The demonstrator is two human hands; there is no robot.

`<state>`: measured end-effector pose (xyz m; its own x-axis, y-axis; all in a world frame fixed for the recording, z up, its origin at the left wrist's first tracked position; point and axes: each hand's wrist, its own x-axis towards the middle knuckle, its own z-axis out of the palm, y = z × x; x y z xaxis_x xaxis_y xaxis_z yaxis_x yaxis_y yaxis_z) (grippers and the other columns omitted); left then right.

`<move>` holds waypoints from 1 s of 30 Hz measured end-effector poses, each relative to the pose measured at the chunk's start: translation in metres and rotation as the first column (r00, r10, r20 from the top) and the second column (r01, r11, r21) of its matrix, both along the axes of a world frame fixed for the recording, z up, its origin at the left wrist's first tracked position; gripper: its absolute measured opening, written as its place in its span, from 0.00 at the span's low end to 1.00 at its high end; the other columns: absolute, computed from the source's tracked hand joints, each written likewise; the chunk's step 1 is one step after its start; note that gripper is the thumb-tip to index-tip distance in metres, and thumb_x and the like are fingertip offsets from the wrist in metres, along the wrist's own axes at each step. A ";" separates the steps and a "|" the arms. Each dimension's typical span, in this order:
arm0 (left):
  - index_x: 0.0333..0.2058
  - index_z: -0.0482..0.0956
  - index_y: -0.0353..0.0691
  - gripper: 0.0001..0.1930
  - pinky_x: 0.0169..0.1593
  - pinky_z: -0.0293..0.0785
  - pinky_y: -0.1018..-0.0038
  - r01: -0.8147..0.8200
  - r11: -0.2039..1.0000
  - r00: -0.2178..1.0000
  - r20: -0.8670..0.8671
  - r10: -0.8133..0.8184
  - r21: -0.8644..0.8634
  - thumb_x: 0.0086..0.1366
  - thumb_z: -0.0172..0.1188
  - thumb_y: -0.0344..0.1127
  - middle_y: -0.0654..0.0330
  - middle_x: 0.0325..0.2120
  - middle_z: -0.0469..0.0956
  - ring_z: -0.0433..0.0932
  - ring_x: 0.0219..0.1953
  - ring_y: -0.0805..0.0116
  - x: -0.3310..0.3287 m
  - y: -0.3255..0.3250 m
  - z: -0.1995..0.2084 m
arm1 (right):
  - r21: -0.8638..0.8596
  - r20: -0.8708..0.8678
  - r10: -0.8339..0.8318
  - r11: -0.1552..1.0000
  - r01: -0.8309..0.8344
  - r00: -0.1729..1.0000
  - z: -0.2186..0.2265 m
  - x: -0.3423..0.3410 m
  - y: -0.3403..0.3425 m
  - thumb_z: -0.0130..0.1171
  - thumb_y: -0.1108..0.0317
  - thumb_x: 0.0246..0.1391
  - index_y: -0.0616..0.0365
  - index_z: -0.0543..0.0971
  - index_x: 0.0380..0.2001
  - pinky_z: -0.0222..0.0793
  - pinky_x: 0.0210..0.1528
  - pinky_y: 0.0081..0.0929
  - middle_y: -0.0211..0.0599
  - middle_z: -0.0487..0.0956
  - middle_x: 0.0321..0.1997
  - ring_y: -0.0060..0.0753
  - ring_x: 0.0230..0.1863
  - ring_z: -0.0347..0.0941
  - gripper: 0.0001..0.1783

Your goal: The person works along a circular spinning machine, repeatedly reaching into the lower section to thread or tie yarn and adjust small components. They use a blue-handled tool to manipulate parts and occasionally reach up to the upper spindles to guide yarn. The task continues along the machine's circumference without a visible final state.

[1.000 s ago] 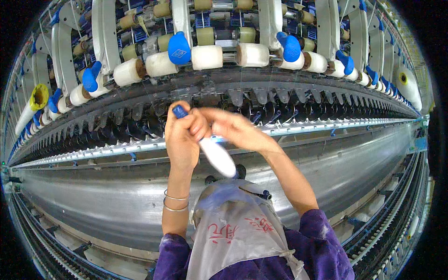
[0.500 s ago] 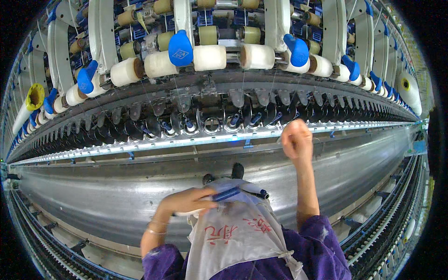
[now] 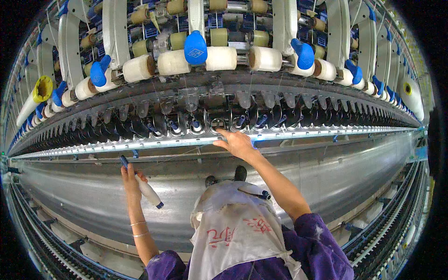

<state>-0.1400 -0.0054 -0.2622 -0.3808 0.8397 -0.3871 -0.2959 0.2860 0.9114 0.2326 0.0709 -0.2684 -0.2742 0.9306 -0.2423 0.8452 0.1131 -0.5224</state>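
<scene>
A yarn bobbin (image 3: 148,190), white in the middle with dark blue ends, slants through my left hand (image 3: 132,179), whose fingers are closed round it. This hand is left of my apron, over the floor. My right hand (image 3: 237,143) reaches across the pale rail to the spindle row. Its index finger points at a round metal ring (image 3: 218,124), with the thumb apart below; the other fingers are partly hidden. A thin thread (image 3: 184,152) stretches between the two hands; where it ends is too fine to see. Dark blue spindle tips (image 3: 196,125) stand beside the ring.
Above the spindles runs a line of white rollers (image 3: 221,59) with blue levers (image 3: 195,48). A large yarn cone (image 3: 36,99) leans at the far left. My white apron (image 3: 228,219) has another blue-ended bobbin (image 3: 265,195) at its top edge. Behind me is another machine row (image 3: 382,242).
My left hand has moved from the apron out to the left and forward with the bobbin. My right hand has shifted left to the ring. The view has turned slightly.
</scene>
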 end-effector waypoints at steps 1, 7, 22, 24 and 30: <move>0.40 0.65 0.43 0.10 0.26 0.67 0.74 0.045 0.998 0.979 -0.201 -0.037 0.037 0.67 0.49 0.42 0.64 0.18 0.66 0.66 0.19 0.71 0.005 -0.004 -0.003 | 0.032 -0.019 -0.023 0.999 0.023 1.000 -0.001 -0.001 0.002 0.52 0.36 0.49 0.44 0.67 0.57 0.69 0.39 0.45 0.50 0.79 0.28 0.56 0.37 0.75 0.37; 0.42 0.65 0.38 0.10 0.30 0.67 0.77 0.106 0.987 0.668 -0.744 0.018 0.118 0.69 0.47 0.38 0.62 0.23 0.69 0.70 0.26 0.74 0.010 -0.013 -0.016 | 0.099 -0.026 -0.046 0.994 0.049 0.999 -0.001 -0.006 -0.004 0.51 0.39 0.51 0.42 0.73 0.53 0.70 0.41 0.45 0.45 0.80 0.30 0.51 0.38 0.75 0.30; 0.43 0.65 0.37 0.10 0.35 0.68 0.74 0.098 0.978 0.518 -0.848 0.109 0.186 0.68 0.48 0.34 0.57 0.26 0.75 0.73 0.29 0.69 -0.019 0.000 -0.026 | -0.028 0.033 -0.067 0.997 0.068 0.997 0.017 -0.033 -0.004 0.53 0.50 0.54 0.42 0.52 0.65 0.72 0.37 0.44 0.50 0.79 0.27 0.52 0.31 0.77 0.38; 0.43 0.65 0.37 0.09 0.35 0.68 0.74 0.094 0.983 0.581 -0.811 0.073 0.156 0.68 0.49 0.34 0.57 0.26 0.75 0.72 0.29 0.69 -0.020 -0.006 -0.025 | -0.101 0.092 0.018 0.995 -0.009 0.996 0.017 -0.028 -0.013 0.52 0.47 0.55 0.42 0.52 0.65 0.72 0.37 0.45 0.50 0.79 0.27 0.52 0.32 0.77 0.38; 0.42 0.65 0.36 0.09 0.35 0.67 0.76 0.231 0.967 0.572 -0.818 -0.048 0.105 0.68 0.49 0.34 0.57 0.28 0.76 0.72 0.30 0.71 0.015 -0.010 -0.018 | 0.139 -0.049 -0.270 0.952 0.275 0.962 -0.006 -0.019 -0.014 0.48 0.58 0.56 0.46 0.75 0.47 0.71 0.35 0.49 0.52 0.79 0.27 0.56 0.31 0.76 0.16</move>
